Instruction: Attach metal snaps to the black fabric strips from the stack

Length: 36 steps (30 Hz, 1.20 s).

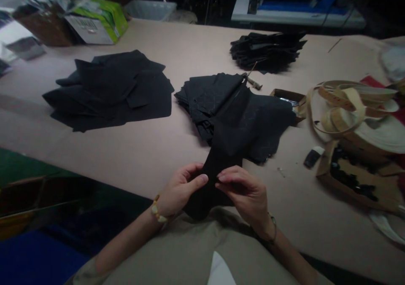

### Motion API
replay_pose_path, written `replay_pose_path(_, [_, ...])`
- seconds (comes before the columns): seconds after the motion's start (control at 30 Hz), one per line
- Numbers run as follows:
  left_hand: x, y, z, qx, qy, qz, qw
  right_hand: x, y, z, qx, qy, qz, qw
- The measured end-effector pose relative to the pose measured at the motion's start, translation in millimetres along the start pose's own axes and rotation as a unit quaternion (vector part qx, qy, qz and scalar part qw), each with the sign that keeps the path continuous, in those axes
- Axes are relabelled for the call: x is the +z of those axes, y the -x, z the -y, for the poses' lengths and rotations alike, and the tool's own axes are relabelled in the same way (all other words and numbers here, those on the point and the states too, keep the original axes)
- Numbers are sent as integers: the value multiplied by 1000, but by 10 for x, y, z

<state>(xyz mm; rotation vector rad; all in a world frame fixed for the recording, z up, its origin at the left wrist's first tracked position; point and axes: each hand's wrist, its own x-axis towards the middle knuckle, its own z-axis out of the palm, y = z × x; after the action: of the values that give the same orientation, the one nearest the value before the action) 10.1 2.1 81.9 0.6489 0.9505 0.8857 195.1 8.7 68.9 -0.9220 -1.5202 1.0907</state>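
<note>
The black fabric strip [211, 179] lies at the tabletop's [142, 150] near edge, long axis running away toward the fabric pile [234, 112], pinched at mid-length by left hand [179, 190] and right hand [245, 192] alike.

I see a wide beige worktable [133, 150], dim light, dark back wall, blue-topped bench [297, 13] behind.

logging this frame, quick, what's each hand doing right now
Left hand: closed on the black fabric piece, pinching its left edge.
Right hand: closed on the same black fabric piece, pinching its right edge.
</note>
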Motion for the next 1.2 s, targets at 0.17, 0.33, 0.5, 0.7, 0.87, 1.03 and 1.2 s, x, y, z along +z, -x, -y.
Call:
replay_pose_path(0.17, [-4, 16, 1, -19, -10, 10, 1000, 0, 63, 59, 5, 57, -11, 998])
replay_pose_path(0.33, [27, 3, 16, -14, -58, 23, 998, -34, 66, 106, -31, 98, -16, 995])
replay_pose_path(0.5, [66, -18, 11, 17, -77, 34, 996, -53, 61, 101, -3, 116, -22, 993])
replay_pose_path(0.7, [98, -6, -12, 24, -106, 33, 993, -41, 69, 77, 20, 96, -48, 994])
replay_pose_path(0.87, [128, 5, -27, 8, -95, 24, 995, -23, 78, 69, 31, 75, -67, 994])
replay_pose_path(1.03, [142, 3, -38, -9, -85, 26, 996, 9, 100, 45, 35, 56, -100, 993])
replay_pose_path(1.2, [140, -11, -33, -26, -80, 23, 996, 20, 102, 43, 50, 47, -104, 992])
